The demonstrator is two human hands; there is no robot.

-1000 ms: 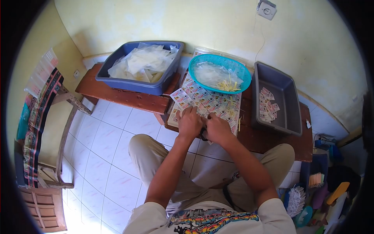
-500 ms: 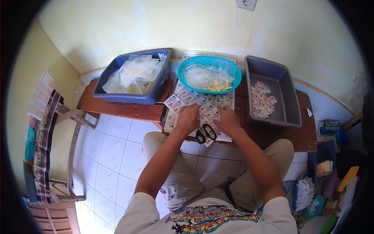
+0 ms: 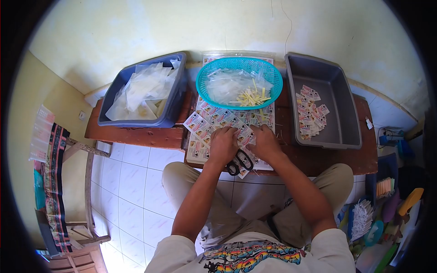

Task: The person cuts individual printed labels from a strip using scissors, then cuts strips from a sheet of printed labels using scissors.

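Note:
Printed label sheets point(image 3: 199, 144) with small repeated pictures lie in a stack on the wooden bench in front of me. My left hand point(image 3: 223, 144) is closed with curled fingers on a loose printed strip point(image 3: 200, 127) on top of the stack. Opposite it, my right hand point(image 3: 266, 143) pinches at the same printed paper; its fingertips are partly hidden. Between my wrists lie scissors point(image 3: 240, 163), black handles toward me, blades not visible. Just beyond my hands, a turquoise woven basket point(image 3: 200, 91) holds clear plastic pieces and thin yellow strips point(image 3: 252, 97).
A blue-grey tub point(image 3: 170, 113) of translucent plastic sheets stands left on the wooden bench point(image 3: 136, 135). To the right, a grey tub point(image 3: 339, 109) contains cut labels point(image 3: 311, 113). A wooden chair-like frame point(image 3: 88, 191) is far left; assorted household items crowd the lower right.
The view has shifted a little, so the bench and tubs sit differently in frame. My hands stay close together over the printed paper, with only slight finger movement.

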